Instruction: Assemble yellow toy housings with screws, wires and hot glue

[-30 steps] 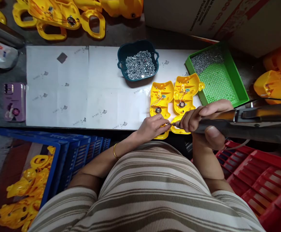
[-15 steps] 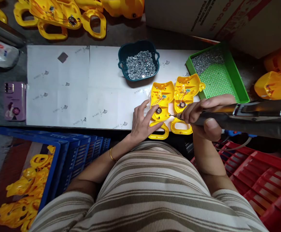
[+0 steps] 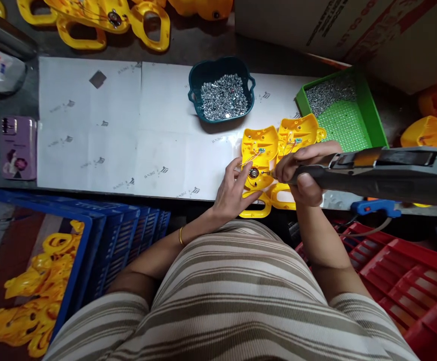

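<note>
My right hand grips a dark power screwdriver, held nearly level and pointing left. The bit tip reaches the right edge of the round speaker inside a yellow plastic shell half. On that shell's lower left side lies my left hand, its fingers spread around the speaker and its thumb near the shell's loop handle. A small green circuit board with thin wires sits above the speaker. Another yellow shell half lies alongside on the right, partly covered by my right hand.
A dark green basket of shiny screws stands behind the shells. A bright green tray holds more screws. The purple phone lies at left. Blue crates and a red crate flank my body. A blue corded tool lies at right.
The screwdriver's bit has moved from the shell's lower right edge up and left to the speaker's rim. My left hand stays on the shell. The view has shifted slightly.
</note>
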### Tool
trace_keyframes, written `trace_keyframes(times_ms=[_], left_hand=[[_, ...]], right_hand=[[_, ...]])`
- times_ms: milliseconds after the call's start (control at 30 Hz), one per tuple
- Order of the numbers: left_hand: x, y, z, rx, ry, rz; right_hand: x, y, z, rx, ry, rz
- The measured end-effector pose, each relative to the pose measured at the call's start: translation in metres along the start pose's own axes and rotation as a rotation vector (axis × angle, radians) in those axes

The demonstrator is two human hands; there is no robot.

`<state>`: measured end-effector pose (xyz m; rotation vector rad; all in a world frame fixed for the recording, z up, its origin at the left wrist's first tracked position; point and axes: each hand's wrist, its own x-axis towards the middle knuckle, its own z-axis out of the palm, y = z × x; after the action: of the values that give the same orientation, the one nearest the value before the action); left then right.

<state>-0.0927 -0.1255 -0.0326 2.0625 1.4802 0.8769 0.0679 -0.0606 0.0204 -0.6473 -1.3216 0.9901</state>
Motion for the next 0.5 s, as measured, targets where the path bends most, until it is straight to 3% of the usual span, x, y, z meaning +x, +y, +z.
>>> trace_keyframes(times_ms=[233,500], left_hand=[[0.0001,-0.0009,-0.0007,-0.024,-0.009,0.002],[0.0005,-0.0023,0.0008,-0.01,0.006,0.007]], right_hand=[[-0.0006,-0.0007,0.0012,-0.081,-0.041,0.19],[-0.0038,-0.0032,0.0006,-0.015,-0.076,0.113]])
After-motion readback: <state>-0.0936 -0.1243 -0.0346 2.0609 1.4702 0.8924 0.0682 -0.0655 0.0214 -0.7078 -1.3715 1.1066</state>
